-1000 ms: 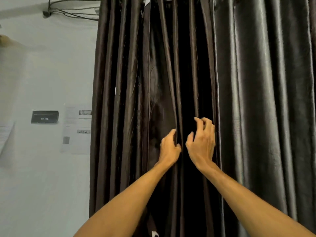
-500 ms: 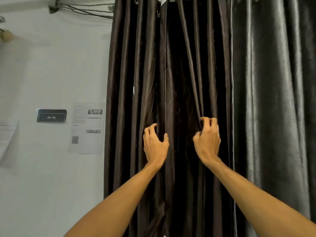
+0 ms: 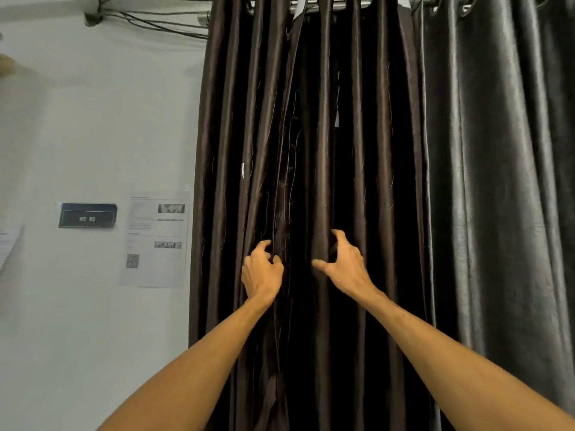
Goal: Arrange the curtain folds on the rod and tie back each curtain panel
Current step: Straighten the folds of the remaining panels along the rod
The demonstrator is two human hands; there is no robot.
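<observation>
A dark brown curtain panel (image 3: pixel 357 150) hangs in tight vertical folds from a metal rod (image 3: pixel 314 3) at the top. To its right hangs a grey curtain panel (image 3: pixel 504 150) on eyelet rings. My left hand (image 3: pixel 263 272) grips a fold of the brown curtain at about mid height, fingers curled into the cloth. My right hand (image 3: pixel 343 264) curls round the neighbouring fold just to the right, thumb out to the left. Both forearms reach up from the lower edge of the view.
A pale wall (image 3: pixel 93 119) lies left of the curtains. On it hang a small dark sign (image 3: pixel 87 215) and a printed sheet (image 3: pixel 155 239) with a QR code. Black cables (image 3: pixel 149 17) run along the wall's top toward the rod.
Both hands have shifted along the brown curtain's folds. The right hand let go of its earlier fold and now wraps one further left, closer to the left hand.
</observation>
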